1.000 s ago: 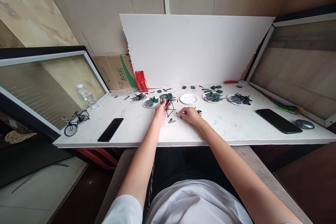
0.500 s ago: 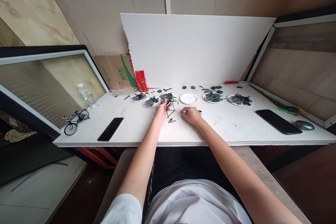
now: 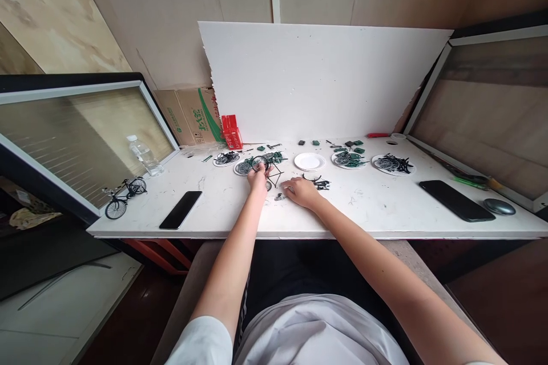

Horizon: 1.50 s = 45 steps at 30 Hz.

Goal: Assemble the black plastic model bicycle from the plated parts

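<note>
Head view: the person's left hand (image 3: 258, 178) grips a thin black model-bicycle frame (image 3: 274, 170) above the white tabletop (image 3: 368, 205). The right hand (image 3: 303, 191) has shifted leftward, bringing a small silvery part (image 3: 279, 197) within reach; whether its curled fingers hold anything cannot be told.

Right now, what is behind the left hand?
Behind the left hand and the small wheel it holds, a plate with green and grey parts shows. Hand and wheel cover the plate's right side; what lies there cannot be seen.
</note>
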### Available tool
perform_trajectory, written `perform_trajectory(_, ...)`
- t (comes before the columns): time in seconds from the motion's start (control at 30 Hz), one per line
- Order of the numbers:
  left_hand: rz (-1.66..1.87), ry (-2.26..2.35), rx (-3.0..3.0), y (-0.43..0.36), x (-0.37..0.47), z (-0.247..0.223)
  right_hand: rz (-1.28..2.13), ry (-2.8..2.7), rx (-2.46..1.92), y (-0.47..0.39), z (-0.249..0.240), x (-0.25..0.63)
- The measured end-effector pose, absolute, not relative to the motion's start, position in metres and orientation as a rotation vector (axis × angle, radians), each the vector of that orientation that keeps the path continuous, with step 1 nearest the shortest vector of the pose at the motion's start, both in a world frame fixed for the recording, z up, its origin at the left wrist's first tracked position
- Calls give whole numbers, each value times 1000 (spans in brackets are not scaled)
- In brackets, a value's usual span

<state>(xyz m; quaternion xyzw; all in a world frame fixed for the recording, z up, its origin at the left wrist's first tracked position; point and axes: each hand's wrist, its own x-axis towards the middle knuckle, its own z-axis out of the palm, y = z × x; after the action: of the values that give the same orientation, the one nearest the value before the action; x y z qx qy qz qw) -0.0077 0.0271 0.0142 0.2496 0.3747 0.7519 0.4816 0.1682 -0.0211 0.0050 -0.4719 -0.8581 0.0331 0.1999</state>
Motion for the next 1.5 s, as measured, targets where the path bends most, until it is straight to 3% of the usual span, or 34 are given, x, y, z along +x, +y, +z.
perform_trajectory(1.1,1850,805,619,23,-8,18,147,-2460,-1239,-23,7,168)
perform_trajectory(1.5,1868,863,640,24,-7,18,103,-2391,-1410,-29,12,166)
